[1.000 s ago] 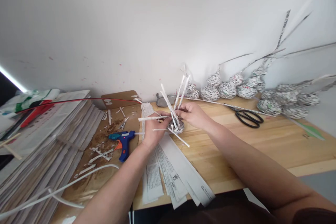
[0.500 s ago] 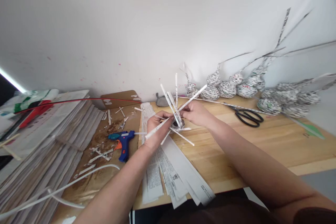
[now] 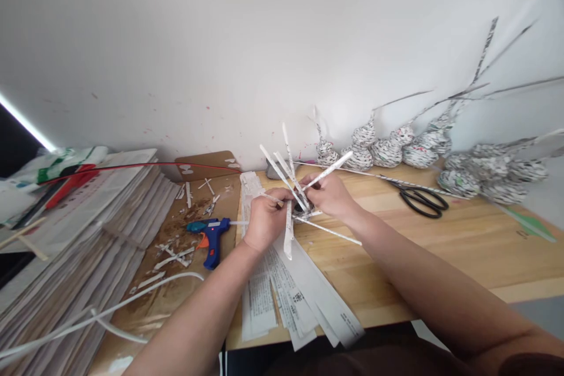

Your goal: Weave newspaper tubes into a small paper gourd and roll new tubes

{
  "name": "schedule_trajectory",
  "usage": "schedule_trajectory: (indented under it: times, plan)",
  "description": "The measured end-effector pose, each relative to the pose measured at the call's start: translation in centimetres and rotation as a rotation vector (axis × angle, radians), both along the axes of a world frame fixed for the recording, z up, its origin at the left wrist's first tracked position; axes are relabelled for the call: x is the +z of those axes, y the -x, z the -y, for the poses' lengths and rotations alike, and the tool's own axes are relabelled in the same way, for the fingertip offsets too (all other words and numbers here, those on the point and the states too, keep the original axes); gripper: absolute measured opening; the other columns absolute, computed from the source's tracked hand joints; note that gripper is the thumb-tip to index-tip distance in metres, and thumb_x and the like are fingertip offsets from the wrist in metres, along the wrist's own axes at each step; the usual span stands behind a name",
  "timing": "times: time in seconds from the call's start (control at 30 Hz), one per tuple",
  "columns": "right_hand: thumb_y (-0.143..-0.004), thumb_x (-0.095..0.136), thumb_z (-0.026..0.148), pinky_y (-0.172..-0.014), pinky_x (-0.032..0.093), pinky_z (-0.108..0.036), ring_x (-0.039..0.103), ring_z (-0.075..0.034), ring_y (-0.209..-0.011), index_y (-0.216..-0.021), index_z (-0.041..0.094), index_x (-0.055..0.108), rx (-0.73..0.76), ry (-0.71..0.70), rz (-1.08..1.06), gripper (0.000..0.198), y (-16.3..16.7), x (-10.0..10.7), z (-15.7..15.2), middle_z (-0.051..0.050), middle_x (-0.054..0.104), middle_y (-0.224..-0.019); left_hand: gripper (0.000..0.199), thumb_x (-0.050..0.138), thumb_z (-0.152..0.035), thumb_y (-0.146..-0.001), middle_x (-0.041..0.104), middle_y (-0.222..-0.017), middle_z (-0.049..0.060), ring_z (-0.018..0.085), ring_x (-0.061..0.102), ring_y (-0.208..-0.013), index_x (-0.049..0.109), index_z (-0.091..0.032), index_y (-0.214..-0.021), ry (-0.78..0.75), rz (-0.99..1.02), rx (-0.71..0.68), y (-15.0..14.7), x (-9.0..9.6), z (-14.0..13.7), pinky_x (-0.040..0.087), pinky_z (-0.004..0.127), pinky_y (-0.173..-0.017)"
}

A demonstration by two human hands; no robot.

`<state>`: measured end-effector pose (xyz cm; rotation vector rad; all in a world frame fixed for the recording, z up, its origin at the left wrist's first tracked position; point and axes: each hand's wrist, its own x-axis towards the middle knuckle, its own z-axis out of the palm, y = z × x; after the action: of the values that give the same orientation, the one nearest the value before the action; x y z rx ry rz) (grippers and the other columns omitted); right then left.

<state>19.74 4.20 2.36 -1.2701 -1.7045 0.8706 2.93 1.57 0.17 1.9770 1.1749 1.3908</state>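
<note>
Between my hands is a small paper weaving, a dark round core with several rolled newspaper sticks fanning out. My left hand grips its left side, fingers closed. From the right, my right hand pinches the weaving near the base of the upright sticks. One long stick points up and right past my right hand, another toward the lower right. The fingertips of both hands are partly hidden by the sticks. Under the weaving lie flat printed paper strips.
A blue glue gun lies on littered cardboard at left, beside a tall newspaper stack. Black scissors rest on the wooden table. Several woven paper gourds line the wall. A white cable crosses the lower left.
The weaving has turned between my hands: its upright sticks lean further left and one stick now hangs straight down. The whole view has shifted slightly.
</note>
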Motion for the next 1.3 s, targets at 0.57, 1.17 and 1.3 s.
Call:
schedule_trajectory:
  times: [0.57,1.17,1.3]
  plan:
    - [-0.080,0.058,0.018,-0.069,0.053,-0.028,0.070,-0.022,-0.078,-0.084,0.017,0.075,0.147,-0.056,0.010,0.017,0.5,0.4,0.8,-0.007,0.076,-0.085,0.010,0.061,-0.017,-0.073,0.070,-0.068,0.001,0.014,0.062,-0.064,0.071,-0.017,-0.072,0.185,0.033,0.117,0.2,0.4,-0.4,0.046,0.022,-0.062]
    - [-0.080,0.053,0.008,-0.083,0.052,-0.031,0.069,-0.019,-0.089,-0.091,0.025,0.073,0.054,-0.300,0.083,0.028,1.3,-0.6,1.5,-0.003,0.075,-0.098,0.016,0.066,-0.030,-0.070,0.063,-0.054,0.000,0.013,0.056,-0.047,0.069,-0.015,-0.066,0.466,0.268,0.049,0.5,-0.6,-1.4,0.041,0.021,-0.045]
    - [-0.079,0.056,0.014,-0.073,0.051,-0.028,0.067,-0.017,-0.080,-0.083,0.020,0.070,0.035,-0.337,0.089,0.015,1.3,-0.3,1.5,-0.004,0.074,-0.087,0.016,0.066,-0.030,-0.070,0.063,-0.051,0.000,0.014,0.058,-0.049,0.066,-0.016,-0.061,0.410,0.197,0.087,0.7,-0.9,-1.7,0.040,0.021,-0.045]
